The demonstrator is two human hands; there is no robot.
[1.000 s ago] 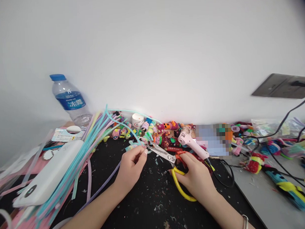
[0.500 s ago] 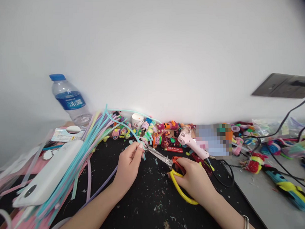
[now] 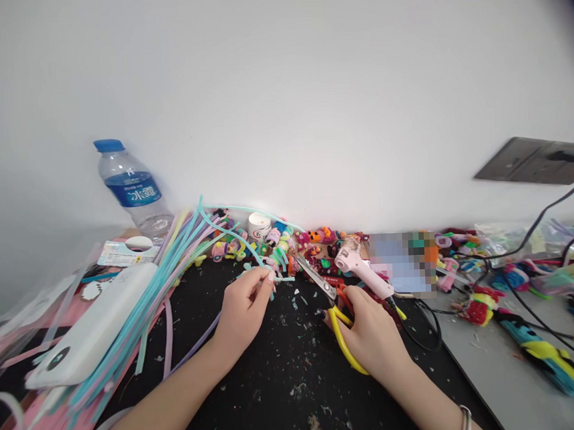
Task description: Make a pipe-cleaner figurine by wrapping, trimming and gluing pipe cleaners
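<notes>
My left hand (image 3: 244,310) is closed in a pinch on a light-blue pipe cleaner (image 3: 249,247), which curves up and back from the fingertips. A short pale end (image 3: 285,279) shows just right of those fingers; whether it is joined to the held strand I cannot tell. My right hand (image 3: 372,331) grips scissors (image 3: 315,273) by their yellow and orange handles. Their blades look closed and point up and left, apart from the left hand. To the left lies a bundle of pastel pipe cleaners (image 3: 169,269).
Along the wall lie several small fuzzy figures (image 3: 281,243), a paper cup (image 3: 259,226) and a pink glue gun (image 3: 364,272) with a black cord. A white power bank (image 3: 91,328) rests on the bundle. A water bottle (image 3: 133,183) stands behind. Scraps dot the black mat (image 3: 269,379).
The scissors and my right hand have moved right and slightly up, away from my left fingertips, and the blades have closed. My left hand has barely moved.
</notes>
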